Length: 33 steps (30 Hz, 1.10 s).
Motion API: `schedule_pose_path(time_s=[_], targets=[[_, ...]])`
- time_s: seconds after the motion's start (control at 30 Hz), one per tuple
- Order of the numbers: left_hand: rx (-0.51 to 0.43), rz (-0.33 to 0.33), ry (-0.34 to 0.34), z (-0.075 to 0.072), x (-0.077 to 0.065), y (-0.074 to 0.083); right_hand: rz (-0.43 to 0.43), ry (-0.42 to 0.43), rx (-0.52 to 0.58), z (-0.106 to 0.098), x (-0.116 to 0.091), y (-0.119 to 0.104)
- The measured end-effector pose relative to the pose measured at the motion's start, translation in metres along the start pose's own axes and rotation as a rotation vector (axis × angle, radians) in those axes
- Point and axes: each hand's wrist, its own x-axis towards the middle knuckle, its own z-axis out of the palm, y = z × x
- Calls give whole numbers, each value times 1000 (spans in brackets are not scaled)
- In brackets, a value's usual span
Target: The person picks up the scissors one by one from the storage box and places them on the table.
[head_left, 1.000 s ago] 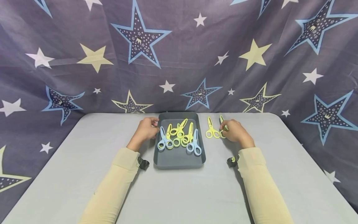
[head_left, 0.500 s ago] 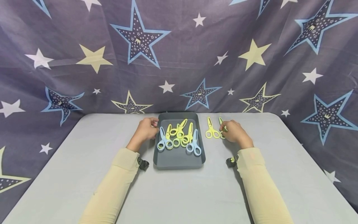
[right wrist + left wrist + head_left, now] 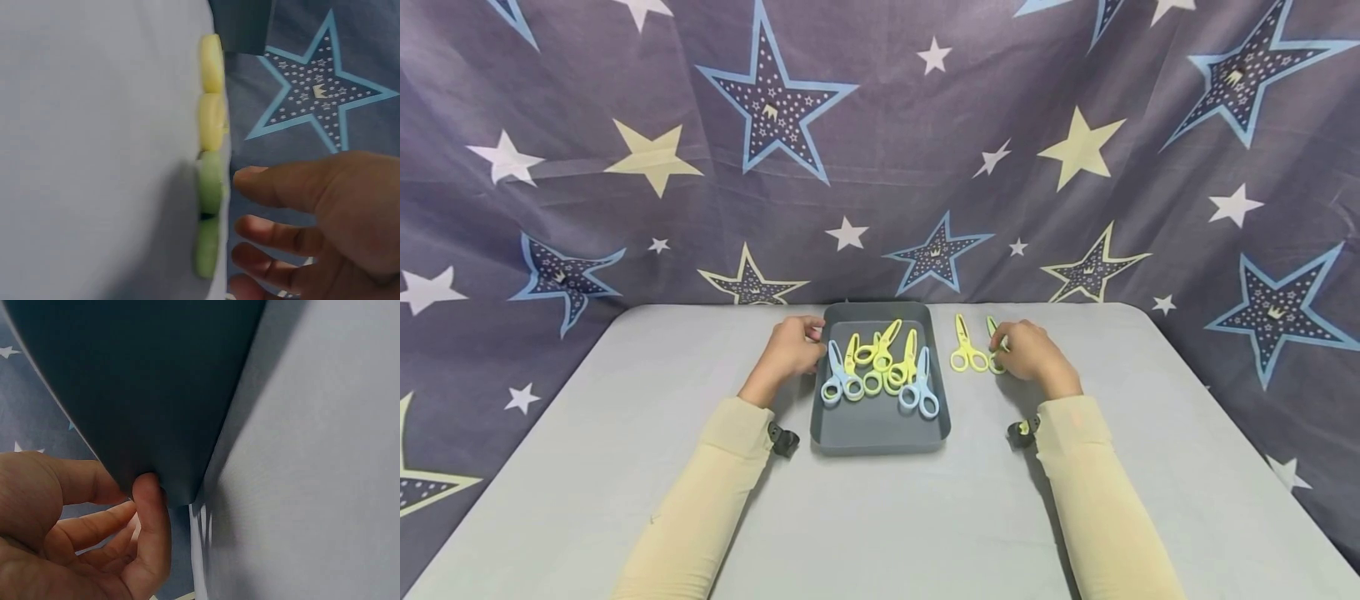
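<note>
My left hand point(image 3: 793, 345) pinches the left wall of a dark grey tray point(image 3: 880, 437) near its far corner; the left wrist view shows thumb and finger on the tray's rim point(image 3: 150, 425). Inside the tray lie several scissors in blue, yellow and green, such as the blue pair point(image 3: 919, 390) at the right. Just right of the tray, yellow scissors point(image 3: 967, 350) lie on the table, blades pointing away. Beside them are green scissors point(image 3: 992, 327), partly covered by my right hand point(image 3: 1030, 352). In the right wrist view, that hand's fingers are spread and apart from the green handles point(image 3: 210, 184).
The light grey table point(image 3: 880, 525) ends at a star-patterned dark curtain point(image 3: 880, 150) just behind the tray. A black wrist camera point(image 3: 784, 439) is on the left sleeve and another wrist camera point(image 3: 1022, 433) on the right.
The green scissors have shifted slightly left and down in the head view, and now lie beside the yellow pair, with my right hand loosened from them. My left hand stays on the tray.
</note>
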Motion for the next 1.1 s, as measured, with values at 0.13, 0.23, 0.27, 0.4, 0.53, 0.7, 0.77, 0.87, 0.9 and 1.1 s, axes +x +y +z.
schedule_pose_path(time_s=[0.13,0.23,0.27,0.4,0.53,0.7,0.77,0.87,0.9,1.1], targets=[[7,4,2,0,0,1,1,4,1,-7,-2,-6],[6,2,2,0,-1,2,-16,3,-9,-12,-5,-13],[7,1,1,0,-1,2,-25,2,-12,-14,-5,-16],[7,0,1,0,-2,2,-72,0,-25,-21,-8,-29],[8,5,3,0,-2,3,-129,-12,-27,-28,-11,-45],[9,5,3,0,-1,3,-219,-30,-36,-31,-15,-67],[6,4,2,0,-1,3,-243,-44,-41,-32,-16,-74],[5,4,0,0,-1,3,-259,-67,-45,-31,-19,-83],[3,6,-3,0,-1,3,-257,-76,-49,-31,-19,-86],[-7,0,-5,0,-2,3,-271,-125,-76,-27,-23,-105]])
